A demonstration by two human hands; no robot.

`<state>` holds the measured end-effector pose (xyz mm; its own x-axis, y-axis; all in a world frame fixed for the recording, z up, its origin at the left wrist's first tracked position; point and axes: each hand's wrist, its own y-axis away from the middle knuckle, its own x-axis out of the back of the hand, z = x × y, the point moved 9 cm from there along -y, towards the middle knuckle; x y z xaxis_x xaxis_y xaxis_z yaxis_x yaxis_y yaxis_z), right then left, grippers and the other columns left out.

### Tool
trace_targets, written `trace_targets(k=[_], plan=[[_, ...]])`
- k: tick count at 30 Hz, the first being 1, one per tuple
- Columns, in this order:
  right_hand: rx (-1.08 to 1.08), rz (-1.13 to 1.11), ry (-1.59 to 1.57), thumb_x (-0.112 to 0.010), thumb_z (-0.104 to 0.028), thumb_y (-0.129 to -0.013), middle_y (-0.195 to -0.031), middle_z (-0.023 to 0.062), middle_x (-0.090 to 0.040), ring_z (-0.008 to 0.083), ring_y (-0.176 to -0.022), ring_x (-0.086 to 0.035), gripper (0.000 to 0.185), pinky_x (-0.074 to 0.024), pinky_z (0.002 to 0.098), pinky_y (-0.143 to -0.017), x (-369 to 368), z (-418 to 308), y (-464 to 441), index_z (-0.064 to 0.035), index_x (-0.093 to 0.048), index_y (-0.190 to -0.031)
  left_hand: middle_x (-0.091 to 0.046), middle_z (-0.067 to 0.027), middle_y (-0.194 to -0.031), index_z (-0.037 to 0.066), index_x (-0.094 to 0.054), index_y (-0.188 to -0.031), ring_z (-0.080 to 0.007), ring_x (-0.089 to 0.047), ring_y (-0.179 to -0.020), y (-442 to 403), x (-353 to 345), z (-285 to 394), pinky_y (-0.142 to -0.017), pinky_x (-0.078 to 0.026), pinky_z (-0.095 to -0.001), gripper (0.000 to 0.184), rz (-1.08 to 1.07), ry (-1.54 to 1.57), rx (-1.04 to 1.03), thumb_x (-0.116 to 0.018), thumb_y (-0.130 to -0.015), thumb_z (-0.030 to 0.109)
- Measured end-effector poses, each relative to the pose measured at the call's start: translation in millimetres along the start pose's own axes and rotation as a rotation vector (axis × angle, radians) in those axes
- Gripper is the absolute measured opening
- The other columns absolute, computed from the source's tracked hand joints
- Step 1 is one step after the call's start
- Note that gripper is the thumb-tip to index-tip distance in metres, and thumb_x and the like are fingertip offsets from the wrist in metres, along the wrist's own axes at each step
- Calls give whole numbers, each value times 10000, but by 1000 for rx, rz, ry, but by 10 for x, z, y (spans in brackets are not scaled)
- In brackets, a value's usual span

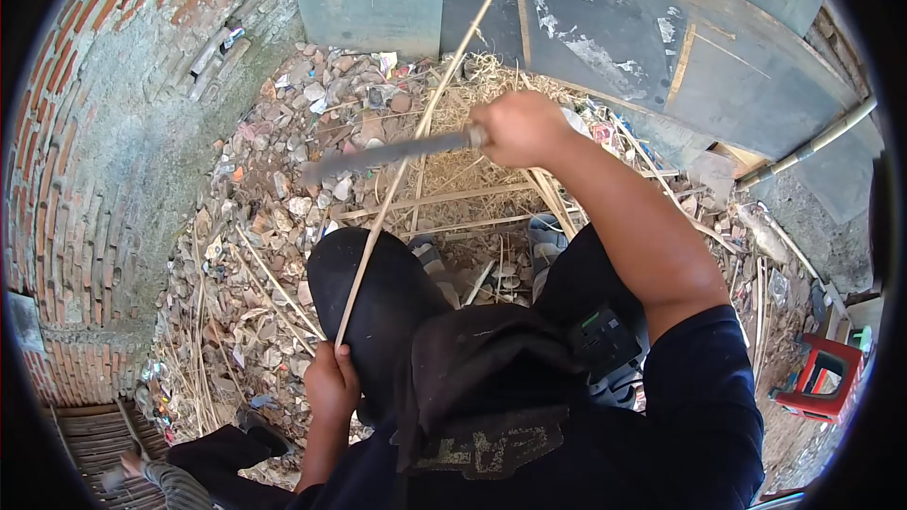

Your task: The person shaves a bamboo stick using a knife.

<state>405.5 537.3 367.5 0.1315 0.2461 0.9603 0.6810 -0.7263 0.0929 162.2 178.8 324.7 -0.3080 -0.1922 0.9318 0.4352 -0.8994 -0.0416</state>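
Observation:
My left hand point(333, 382) is closed round the near end of a long, thin bamboo strip point(376, 229) beside my left knee. The strip slants up and away over my dark trouser leg, its far end near the grey panels. In my right hand point(525, 128), held out in front of me, is the handle of a machete point(392, 155). Its dark, slightly blurred blade points left and crosses the strip in view; I cannot tell whether they touch. Beneath the blade lie a heap of pale shavings point(482, 179) and several loose bamboo strips point(472, 195).
Rubble and litter point(274, 217) cover the ground. A brick wall point(123, 179) rises at left, and grey panels point(605, 28) stand ahead. A red plastic stool point(824, 378) is at right. At lower left, another person's hand point(130, 465) and striped sleeve show near bamboo slats.

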Motion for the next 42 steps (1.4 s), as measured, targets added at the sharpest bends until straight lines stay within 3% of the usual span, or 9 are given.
trace_targets(k=[4,7,14,18,21,29,32,35,42], plan=[[-162,160,-311,-702,-215,-789,-828,163,-703,310,-813,-713,195,-573,464,-777,-342,714,-383,-88,-723,-935,-615,-252,-681,18,-540,-905,-499,-618,-653,42,-16,-62,-567,-454,-557,295,14,22,11,-541,-1046,277],[-253,228,-180,-702,-221,-790,-844,176,-699,295,-840,-710,241,-570,447,-789,-77,872,-289,-71,-729,-976,-612,-248,-674,19,-532,-897,-498,-616,-648,36,28,-132,-560,-451,-553,305,11,17,4,-541,-1048,283],[140,-66,26,-635,-226,-927,-889,158,-714,260,-862,-710,217,-587,437,-822,-96,-238,9,-99,-732,-1074,-606,-241,-665,22,-526,-888,-495,-607,-623,-18,0,-85,-543,-442,-546,318,-48,56,-36,-539,-1051,296],[-395,173,-443,-668,-237,-829,-968,190,-735,358,-937,-714,312,-564,457,-852,-199,1102,-245,-39,-716,-1065,-615,-237,-670,31,-544,-894,-494,-612,-627,-47,-38,-148,-546,-450,-551,305,-8,57,-46,-554,-1041,298],[-408,336,-428,-683,-290,-817,-968,230,-731,386,-928,-711,351,-558,464,-858,-64,1374,-30,-15,-715,-1033,-630,-235,-678,38,-565,-905,-492,-621,-630,-34,50,-205,-554,-460,-562,290,-17,-40,-9,-571,-1027,301],[-75,435,-124,-743,-244,-823,-800,174,-716,370,-773,-714,227,-576,471,-747,173,877,94,-57,-678,-934,-613,-271,-682,40,-568,-883,-518,-618,-663,101,70,-158,-580,-458,-584,279,-17,57,-69,-551,-1019,282],[16,102,24,-704,-181,-812,-836,122,-727,323,-858,-728,193,-589,465,-792,124,357,38,-88,-703,-981,-614,-256,-672,38,-563,-872,-517,-619,-667,242,68,-223,-585,-463,-581,302,-116,40,20,-554,-1021,301],[228,167,150,-702,-142,-771,-830,96,-717,301,-844,-727,170,-585,453,-764,22,-44,3,-86,-683,-930,-617,-251,-669,37,-552,-864,-513,-625,-669,277,53,-294,-586,-466,-581,326,-153,43,75,-556,-1024,321],[259,256,146,-733,-157,-704,-750,95,-682,323,-736,-695,205,-565,450,-660,56,-145,23,-94,-629,-869,-625,-243,-665,29,-557,-884,-503,-636,-666,304,18,-309,-591,-483,-564,346,-132,55,80,-542,-1035,340]])
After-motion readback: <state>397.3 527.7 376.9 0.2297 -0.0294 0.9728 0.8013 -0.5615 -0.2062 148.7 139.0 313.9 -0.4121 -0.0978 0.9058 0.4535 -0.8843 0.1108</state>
